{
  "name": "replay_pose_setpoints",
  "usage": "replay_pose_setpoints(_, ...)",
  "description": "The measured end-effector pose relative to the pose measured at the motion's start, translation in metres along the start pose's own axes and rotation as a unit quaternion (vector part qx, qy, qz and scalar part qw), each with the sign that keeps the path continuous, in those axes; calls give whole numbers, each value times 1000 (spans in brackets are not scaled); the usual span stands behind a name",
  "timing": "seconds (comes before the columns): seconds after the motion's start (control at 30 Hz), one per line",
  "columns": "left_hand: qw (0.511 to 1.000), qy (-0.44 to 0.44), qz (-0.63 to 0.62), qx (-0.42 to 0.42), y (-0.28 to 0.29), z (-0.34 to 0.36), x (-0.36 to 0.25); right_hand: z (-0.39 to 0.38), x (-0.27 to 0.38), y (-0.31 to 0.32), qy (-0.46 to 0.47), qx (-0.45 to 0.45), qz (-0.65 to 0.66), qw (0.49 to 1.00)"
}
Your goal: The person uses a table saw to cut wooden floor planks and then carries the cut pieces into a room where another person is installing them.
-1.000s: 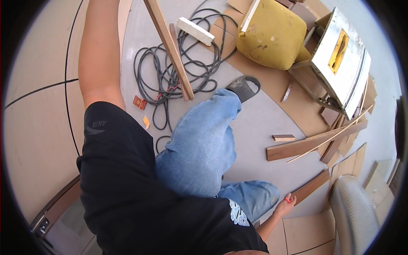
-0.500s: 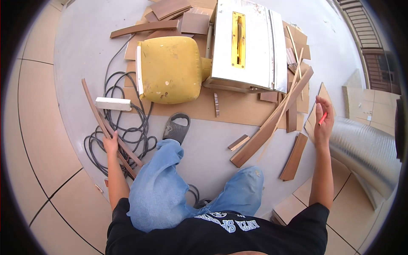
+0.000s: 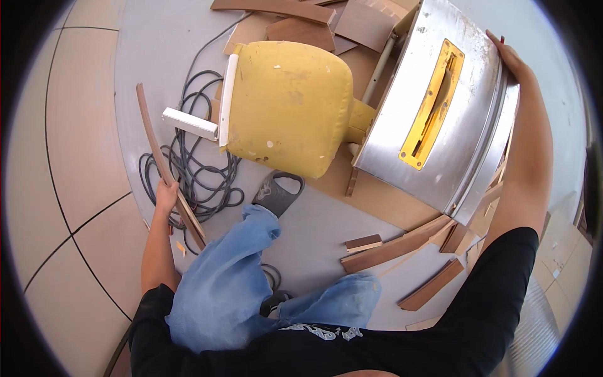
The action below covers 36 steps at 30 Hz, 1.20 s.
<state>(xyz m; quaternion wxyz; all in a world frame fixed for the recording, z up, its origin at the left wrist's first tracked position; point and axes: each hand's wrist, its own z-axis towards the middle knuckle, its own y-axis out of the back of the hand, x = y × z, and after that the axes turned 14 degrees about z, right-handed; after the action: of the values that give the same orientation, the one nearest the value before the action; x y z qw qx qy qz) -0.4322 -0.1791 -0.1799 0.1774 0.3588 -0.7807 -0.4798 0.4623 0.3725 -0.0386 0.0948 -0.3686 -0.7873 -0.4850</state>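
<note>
Long thin brown wood strips slant upright in my left hand, its fingers closed round them above the coiled black cable. Out at the far right, my right hand reaches to the far right edge of a table saw. A bit of the red pencil shows at its fingers; most of it is hidden. The saw's metal top has a yellow slotted insert with the blade's edge in the slot. A yellow rounded housing joins the saw on its left side.
Black cable lies in loops beside a white bar-shaped piece. Brown board offcuts lie behind the saw, and more planks lie in front. My sandalled foot stands near the housing. A silvery roll is at the lower right.
My right hand has gone from beside the silvery roll up and forward to the saw's far edge. The view has turned and come closer to the saw. The left hand keeps the strips.
</note>
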Motion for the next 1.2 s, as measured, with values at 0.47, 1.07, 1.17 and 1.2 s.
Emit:
replay_pose_setpoints(0.47, 961, -147, -233, -16, 101, 15, -159, -395, -254, -126, 148, -293, 379, 865)
replay_pose_setpoints(1.07, 729, -663, -148, 87, 284, -410, -432, -1023, -240, -358, -457, -398, 282, 743)
replay_pose_setpoints(1.17, 657, -748, -23, 91, 280, -519, -478, -1061, -208, -355, -464, -381, 333, 727)
replay_pose_setpoints(1.2, 629, -769, 11, 114, 251, -557, -486, -1087, -197, -357, -481, -390, 338, 708)
